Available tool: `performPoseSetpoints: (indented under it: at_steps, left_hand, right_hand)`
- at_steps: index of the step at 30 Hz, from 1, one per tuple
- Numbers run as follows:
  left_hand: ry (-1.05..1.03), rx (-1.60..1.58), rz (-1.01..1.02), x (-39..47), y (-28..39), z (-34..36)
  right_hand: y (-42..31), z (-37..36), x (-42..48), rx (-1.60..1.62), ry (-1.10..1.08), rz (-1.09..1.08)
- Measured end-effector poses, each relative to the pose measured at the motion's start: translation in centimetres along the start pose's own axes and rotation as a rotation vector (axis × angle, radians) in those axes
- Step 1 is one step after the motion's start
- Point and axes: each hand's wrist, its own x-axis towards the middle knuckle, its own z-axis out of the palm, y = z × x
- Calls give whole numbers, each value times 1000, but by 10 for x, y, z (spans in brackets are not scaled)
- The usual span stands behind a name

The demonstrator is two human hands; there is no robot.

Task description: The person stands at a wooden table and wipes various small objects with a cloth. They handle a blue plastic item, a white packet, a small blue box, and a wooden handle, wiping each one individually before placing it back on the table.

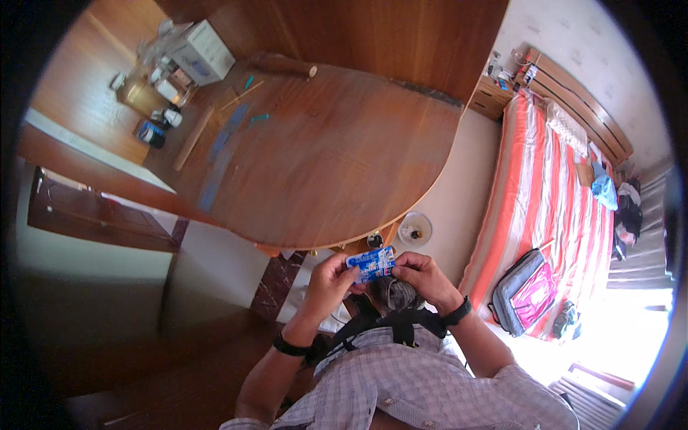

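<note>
A small flat blue packet or box (371,264) with printing on it is held up between my hands, just off the rounded front edge of a wooden tabletop (333,156). My left hand (329,282) grips its left end between thumb and fingers. At its right end, the thumb and fingertips of my right hand (427,277) pinch the corner. Each wrist wears a black band. Below the packet, a small dark-filled container (374,239) shows under the table edge, partly hidden.
A white box (203,54), a jar of amber liquid (138,92) and bottles crowd the table's far left. Two teal items (260,117) and a wooden strip (194,138) lie nearby. A round bin (415,229) stands on the floor. Right is a striped bed (537,188) bearing a grey-pink bag (527,293).
</note>
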Motion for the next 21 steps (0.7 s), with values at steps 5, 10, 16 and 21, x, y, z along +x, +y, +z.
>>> performPoseSetpoints:
  at_steps: [5, 10, 16, 21]
  left_hand:
    - [80, -50, -57, 0, -27, -13]
    - [177, 171, -109, -7, -45, -15]
    - [235, 308, -70, -26, -66, -18]
    - [339, 532, 62, -39, -80, -24]
  right_hand:
    - [22, -3, 9, -107, -44, 57]
    - [34, 7, 15, -146, -69, 45]
    - [54, 11, 23, -497, -96, -6]
    - [50, 20, 21, -612, -141, -2]
